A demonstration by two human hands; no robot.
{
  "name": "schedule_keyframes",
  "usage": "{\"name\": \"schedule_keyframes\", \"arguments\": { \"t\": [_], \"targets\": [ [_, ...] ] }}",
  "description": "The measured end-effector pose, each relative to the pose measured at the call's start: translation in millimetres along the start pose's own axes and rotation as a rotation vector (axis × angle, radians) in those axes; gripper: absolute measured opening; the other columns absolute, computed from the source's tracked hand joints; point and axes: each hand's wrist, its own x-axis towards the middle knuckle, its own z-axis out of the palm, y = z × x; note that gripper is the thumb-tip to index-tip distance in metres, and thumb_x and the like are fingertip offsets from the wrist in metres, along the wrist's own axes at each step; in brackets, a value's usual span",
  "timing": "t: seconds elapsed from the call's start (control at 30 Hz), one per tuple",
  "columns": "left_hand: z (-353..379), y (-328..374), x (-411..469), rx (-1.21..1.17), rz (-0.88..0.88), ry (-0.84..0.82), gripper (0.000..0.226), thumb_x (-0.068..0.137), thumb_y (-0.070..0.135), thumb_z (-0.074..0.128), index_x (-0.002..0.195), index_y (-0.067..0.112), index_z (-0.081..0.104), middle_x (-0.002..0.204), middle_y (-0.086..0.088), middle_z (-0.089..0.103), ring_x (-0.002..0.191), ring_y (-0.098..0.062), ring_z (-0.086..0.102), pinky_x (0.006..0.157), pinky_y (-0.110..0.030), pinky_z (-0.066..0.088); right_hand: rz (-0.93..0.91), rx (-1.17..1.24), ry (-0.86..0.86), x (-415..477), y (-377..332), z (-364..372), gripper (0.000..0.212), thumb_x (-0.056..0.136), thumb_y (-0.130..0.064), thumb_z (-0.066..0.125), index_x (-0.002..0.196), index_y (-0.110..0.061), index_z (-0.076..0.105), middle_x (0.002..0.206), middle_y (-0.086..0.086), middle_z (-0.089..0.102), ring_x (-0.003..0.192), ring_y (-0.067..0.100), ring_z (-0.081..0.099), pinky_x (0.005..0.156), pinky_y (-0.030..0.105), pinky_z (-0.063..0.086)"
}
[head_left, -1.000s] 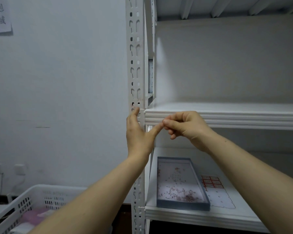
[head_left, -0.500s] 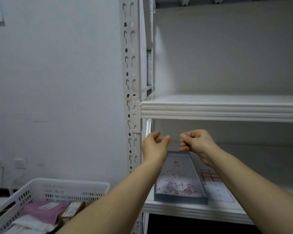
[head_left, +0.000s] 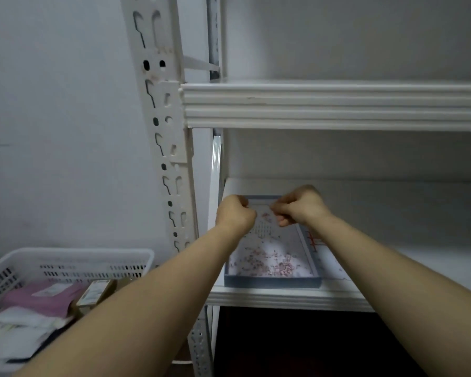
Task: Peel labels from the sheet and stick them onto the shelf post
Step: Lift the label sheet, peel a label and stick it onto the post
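Pale wall [head_left: 52, 131] beside white shelf post [head_left: 158, 104]

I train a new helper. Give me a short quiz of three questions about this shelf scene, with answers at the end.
1. True or false: the left hand and the right hand both touch the shelf post.
2. Where is the white basket? A) on the upper shelf B) low, left of the post C) on the lower shelf
3. What lies scattered in the blue tray?
Key: 1. false, they are over the blue tray. 2. B. 3. small reddish bits.
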Motion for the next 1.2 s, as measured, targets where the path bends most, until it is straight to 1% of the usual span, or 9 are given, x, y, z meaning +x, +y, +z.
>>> {"name": "schedule_keyframes", "arguments": {
  "t": [0.27,0.43,0.67,0.77,0.87,0.97,1.03,1.13,1.2],
  "targets": [
    [19,-10,16,0.223,0.037,-0.057,0.044,0.091,0.008,0.054,0.134,0.003,0.048,0.136,-0.013,0.052,0.120,-0.028,0.052,0.093,-0.029,0.044,-0.077,-0.544,-0.014,19,11,10,0.026,0.073,-0.037,0.079,0.068,-0.013,0.070,0.065,0.003,0.068,0.059,0.019,0.065,0.063,0.030,0.058],
    [19,-16,18,0.251,0.021,-0.043,0.042,0.089,0.005,0.054,0.131,0.003,0.051,0.132,-0.013,0.054,0.119,-0.029,0.052,0.090,-0.029,0.044,-0.039,-0.539,-0.085,22,18,7,0.008,0.078,-0.011,0.076,0.080,-0.005,0.072,0.075,0.011,0.073,0.067,0.021,0.071,0.076,0.037,0.060],
    [19,-22,21,0.287,0.044,-0.062,0.043,0.089,0.004,0.055,0.131,0.005,0.051,0.133,-0.011,0.054,0.120,-0.027,0.052,0.092,-0.029,0.044,-0.033,-0.494,-0.125,19,17,9,0.027,0.087,0.008,0.055,0.106,-0.004,0.071,0.113,0.013,0.068,0.105,0.023,0.063,0.096,0.035,0.050],
    [18,-25,21,0.310,0.056,-0.067,0.020,0.088,0.002,0.054,0.102,0.014,0.063,0.111,-0.011,0.059,0.100,-0.024,0.057,0.078,-0.027,0.043,-0.054,-0.546,-0.142,18,17,10,0.037,0.089,0.010,0.047,0.110,-0.010,0.070,0.123,0.008,0.065,0.119,0.020,0.056,0.104,0.028,0.041],
    [18,-28,21,0.354,0.068,-0.043,0.038,0.085,-0.001,0.054,0.062,0.026,0.040,0.090,-0.005,0.048,0.079,-0.021,0.046,0.072,-0.028,0.040,-0.066,-0.563,-0.114,19,17,10,0.026,0.088,0.002,0.058,0.111,-0.006,0.069,0.114,0.012,0.069,0.099,0.020,0.067,0.095,0.030,0.050],
    [16,-28,18,0.316,0.066,-0.038,0.018,0.087,-0.001,0.053,0.089,0.011,0.066,0.096,-0.010,0.064,0.086,-0.025,0.061,0.082,-0.033,0.052,-0.106,-0.634,-0.062,17,16,11,0.018,0.088,-0.025,0.066,0.096,-0.011,0.074,0.084,0.004,0.075,0.066,0.015,0.070,0.077,0.029,0.056],
    [16,-28,18,0.286,0.073,-0.029,0.025,0.090,0.001,0.052,0.111,0.001,0.066,0.103,-0.015,0.068,0.093,-0.030,0.065,0.086,-0.042,0.055,-0.114,-0.750,-0.047,14,12,11,0.030,0.086,-0.042,0.063,0.080,-0.016,0.075,0.072,-0.001,0.073,0.065,0.013,0.068,0.071,0.027,0.054],
    [16,-29,17,0.265,0.100,-0.024,0.018,0.090,0.006,0.055,0.099,0.001,0.070,0.094,-0.016,0.070,0.086,-0.029,0.067,0.082,-0.042,0.056,-0.120,-0.774,-0.131,16,13,10,0.011,0.083,-0.021,0.071,0.093,-0.019,0.075,0.093,-0.001,0.074,0.079,0.012,0.069,0.081,0.030,0.055],
    [16,-27,16,0.263,0.103,-0.033,0.015,0.090,0.010,0.059,0.091,0.002,0.071,0.088,-0.015,0.071,0.080,-0.027,0.068,0.080,-0.041,0.057,-0.100,-0.764,-0.136,17,16,9,0.013,0.083,-0.016,0.071,0.095,-0.018,0.074,0.092,0.002,0.075,0.070,0.011,0.069,0.081,0.031,0.056]
  ]
}}
